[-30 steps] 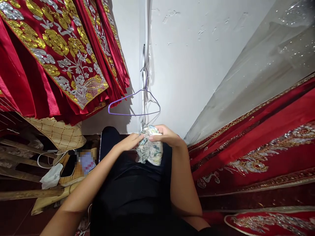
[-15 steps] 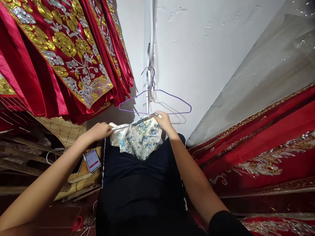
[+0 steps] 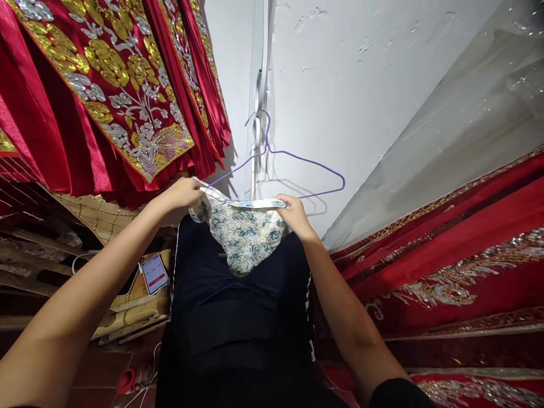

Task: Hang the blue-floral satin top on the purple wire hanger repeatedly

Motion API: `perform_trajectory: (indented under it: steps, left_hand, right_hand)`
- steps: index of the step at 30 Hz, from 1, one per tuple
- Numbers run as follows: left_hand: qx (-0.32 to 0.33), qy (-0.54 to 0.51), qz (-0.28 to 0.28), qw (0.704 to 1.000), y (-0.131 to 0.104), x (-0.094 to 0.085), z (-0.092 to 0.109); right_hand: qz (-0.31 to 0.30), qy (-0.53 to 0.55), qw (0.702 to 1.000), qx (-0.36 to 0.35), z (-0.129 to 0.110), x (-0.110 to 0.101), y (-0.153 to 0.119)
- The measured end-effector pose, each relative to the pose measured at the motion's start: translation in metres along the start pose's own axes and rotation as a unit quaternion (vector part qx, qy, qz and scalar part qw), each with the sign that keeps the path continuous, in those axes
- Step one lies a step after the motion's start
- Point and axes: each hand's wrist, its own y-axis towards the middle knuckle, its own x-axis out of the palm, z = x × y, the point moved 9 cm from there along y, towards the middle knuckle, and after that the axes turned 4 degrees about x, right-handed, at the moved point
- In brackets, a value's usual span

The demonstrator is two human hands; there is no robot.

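A white garment with a blue and green floral print (image 3: 249,238) is stretched between both my hands, its top band nearly level and its lower part hanging in a point. My left hand (image 3: 186,192) grips the garment's upper left edge, near the left end of a thin purple hanger (image 3: 314,161). Pinched in my right hand (image 3: 294,214) is the right end of the top band, just below the hanger's lower bar. The hanger hangs by its hook, and its left lower corner is hidden by the cloth and my hand.
Red embroidered garments (image 3: 140,113) hang at the upper left. On the right are more red beaded garments (image 3: 459,272) and a translucent cover (image 3: 433,141). A phone (image 3: 153,273) lies on a bamboo surface (image 3: 140,309) at the lower left. Behind the hanger is a white wall (image 3: 323,68).
My left hand has risen, bringing the garment's left side up to the hanger's left end. My right hand has shifted slightly right and down, and the hanger has tilted.
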Motion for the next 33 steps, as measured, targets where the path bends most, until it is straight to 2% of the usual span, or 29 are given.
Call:
perform_trajectory:
  steps: [3,5,7,9,11,15,16,17,19,22,24,26,28,30,33]
  left_hand:
    - [0.068,-0.027,0.028,0.997,0.002,-0.015,0.033]
    - [0.120,-0.098,0.054,0.986,0.004,-0.024,0.056]
    - [0.143,-0.168,0.076,0.972,0.009,-0.030,0.066]
    - [0.142,-0.191,0.092,0.967,0.015,-0.030,0.065]
    - [0.138,-0.171,0.089,0.972,0.021,-0.026,0.059]
    - [0.164,-0.085,0.080,0.979,0.027,-0.025,0.055]
    - [0.177,-0.070,0.078,0.979,0.027,-0.025,0.057]
    - [0.188,-0.058,0.079,0.977,0.027,-0.026,0.058]
    - [0.194,-0.047,0.098,0.975,0.026,-0.030,0.058]
    - [0.164,-0.041,0.160,0.972,0.026,-0.039,0.047]
    - [0.132,-0.048,0.189,0.972,0.027,-0.044,0.037]
    - [0.098,-0.073,0.177,0.976,0.030,-0.041,0.031]
    - [0.075,-0.106,0.137,0.982,0.033,-0.034,0.030]
    - [0.074,-0.123,0.118,0.983,0.031,-0.030,0.036]
    - [0.093,-0.123,0.161,0.975,0.023,-0.038,0.045]
  right_hand:
    - [-0.025,0.028,0.999,-0.008,-0.008,0.017,-0.002]
    - [-0.043,0.062,0.997,-0.013,-0.016,0.030,-0.005]
    - [-0.056,0.076,0.995,-0.015,-0.023,0.039,-0.009]
    - [-0.049,0.070,0.996,-0.018,-0.027,0.037,-0.015]
    - [0.007,0.066,0.998,-0.019,-0.027,0.015,-0.023]
    - [0.208,0.013,0.978,0.013,-0.022,-0.073,-0.043]
    - [0.225,-0.015,0.974,0.032,-0.021,-0.093,-0.045]
    - [0.214,-0.038,0.975,0.054,-0.020,-0.107,-0.043]
    - [0.130,-0.055,0.986,0.092,-0.021,-0.121,-0.034]
    - [-0.065,-0.019,0.990,0.125,-0.034,-0.108,-0.020]
    - [-0.152,0.034,0.978,0.142,-0.046,-0.089,-0.014]
    - [-0.146,0.110,0.972,0.144,-0.060,-0.076,-0.005]
    - [-0.093,0.170,0.973,0.128,-0.072,-0.067,0.004]
    - [-0.064,0.182,0.975,0.108,-0.083,-0.057,0.008]
    - [-0.041,0.165,0.982,0.078,-0.093,-0.052,0.011]
